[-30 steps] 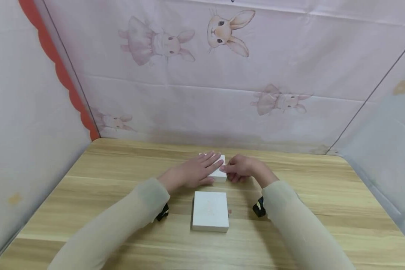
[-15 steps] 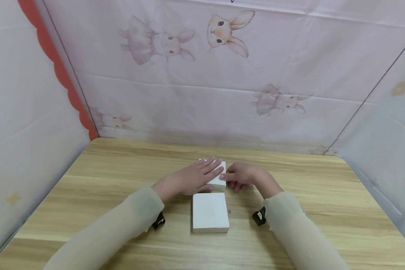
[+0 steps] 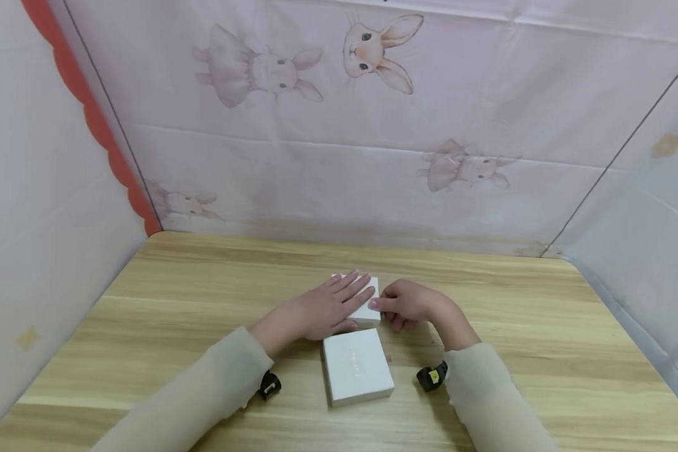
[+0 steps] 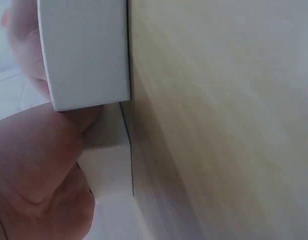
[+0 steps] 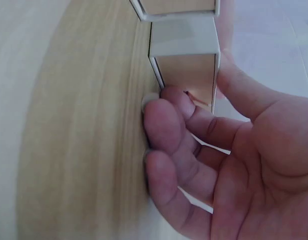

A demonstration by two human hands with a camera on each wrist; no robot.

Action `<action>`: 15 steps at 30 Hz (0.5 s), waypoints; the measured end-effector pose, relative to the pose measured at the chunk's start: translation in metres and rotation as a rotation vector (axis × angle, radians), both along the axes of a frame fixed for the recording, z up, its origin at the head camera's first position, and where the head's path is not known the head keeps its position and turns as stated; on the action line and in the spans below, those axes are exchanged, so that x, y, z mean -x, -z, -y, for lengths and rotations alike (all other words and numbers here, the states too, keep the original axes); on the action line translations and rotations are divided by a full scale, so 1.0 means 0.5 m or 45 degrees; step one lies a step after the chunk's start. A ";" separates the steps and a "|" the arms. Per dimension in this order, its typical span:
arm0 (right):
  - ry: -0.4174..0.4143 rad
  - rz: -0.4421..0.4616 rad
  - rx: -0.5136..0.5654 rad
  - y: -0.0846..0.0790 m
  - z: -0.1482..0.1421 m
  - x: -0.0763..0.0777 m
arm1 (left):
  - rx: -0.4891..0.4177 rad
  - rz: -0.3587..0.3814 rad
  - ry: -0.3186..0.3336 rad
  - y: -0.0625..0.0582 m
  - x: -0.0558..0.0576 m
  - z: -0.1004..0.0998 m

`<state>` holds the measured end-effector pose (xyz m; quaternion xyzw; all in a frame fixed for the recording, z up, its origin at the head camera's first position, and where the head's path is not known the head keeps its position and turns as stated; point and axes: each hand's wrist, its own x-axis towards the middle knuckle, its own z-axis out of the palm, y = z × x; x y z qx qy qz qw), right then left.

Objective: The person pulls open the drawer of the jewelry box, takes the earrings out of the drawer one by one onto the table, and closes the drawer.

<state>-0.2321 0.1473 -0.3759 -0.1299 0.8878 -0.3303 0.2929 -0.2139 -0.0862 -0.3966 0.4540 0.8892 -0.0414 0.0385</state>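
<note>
Two flat white boxes stand on the table in the head view. My left hand (image 3: pixel 324 307) rests on top of the far box (image 3: pixel 367 316), fingers straight and spread. At that box's right end is my right hand (image 3: pixel 415 304), thumb on the top edge. The right wrist view shows its other fingers curled by the pinkish drawer face (image 5: pixel 186 70), with a thin ribbon tab (image 5: pixel 200 99) partly hidden behind the index finger. The near box (image 3: pixel 358 365) sits slightly turned, close against the far one. A small pink tab (image 3: pixel 389 358) sticks out on its right.
The wood-grain table (image 3: pixel 203 270) ends at a pale rabbit-print cloth wall (image 3: pixel 316 182) behind. Pale side walls (image 3: pixel 51 207) rise left and right. Dark wrist cameras (image 3: pixel 431 377) hang under both sleeves.
Both hands and the far box have slid toward me, closing the gap between the boxes. The near box has shifted slightly toward me and turned a little.
</note>
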 end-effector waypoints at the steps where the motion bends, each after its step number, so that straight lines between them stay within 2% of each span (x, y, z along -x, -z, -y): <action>1: 0.009 0.006 0.035 0.003 -0.004 0.000 | 0.005 0.007 -0.009 -0.002 -0.002 -0.002; 7: 0.049 0.063 0.213 0.020 -0.030 0.003 | 0.001 0.021 -0.023 -0.010 -0.006 -0.010; 15: 0.043 0.030 0.244 0.028 -0.025 0.002 | 0.014 0.039 -0.056 -0.006 -0.004 -0.010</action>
